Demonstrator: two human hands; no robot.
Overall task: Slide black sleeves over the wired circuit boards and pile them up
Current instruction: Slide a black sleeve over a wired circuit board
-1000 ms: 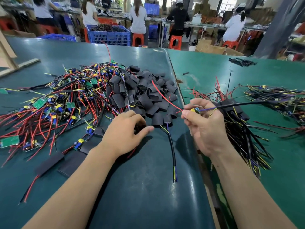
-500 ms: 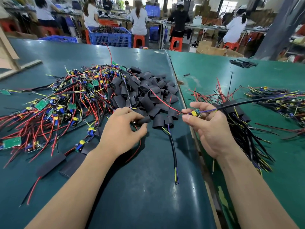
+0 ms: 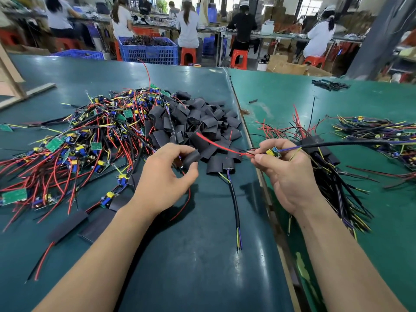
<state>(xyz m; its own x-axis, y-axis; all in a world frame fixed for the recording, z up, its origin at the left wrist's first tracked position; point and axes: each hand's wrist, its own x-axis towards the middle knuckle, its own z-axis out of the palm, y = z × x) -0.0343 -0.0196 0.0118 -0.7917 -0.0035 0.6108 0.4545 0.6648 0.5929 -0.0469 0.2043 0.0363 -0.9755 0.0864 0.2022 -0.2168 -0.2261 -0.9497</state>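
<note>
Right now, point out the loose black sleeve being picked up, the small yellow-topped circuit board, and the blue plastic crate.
black sleeve (image 3: 191, 159), head view, its middle.
circuit board (image 3: 273, 152), head view, top face.
blue crate (image 3: 149, 54), head view, front wall.

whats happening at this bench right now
A person is sleeving wired circuit boards. The left hand pinches one black sleeve lifted off the sleeve pile. The right hand holds a small circuit board by its wires, bare, not yet in the sleeve. Unsleeved boards lie tangled to the left; finished ones are heaped to the right.
</note>
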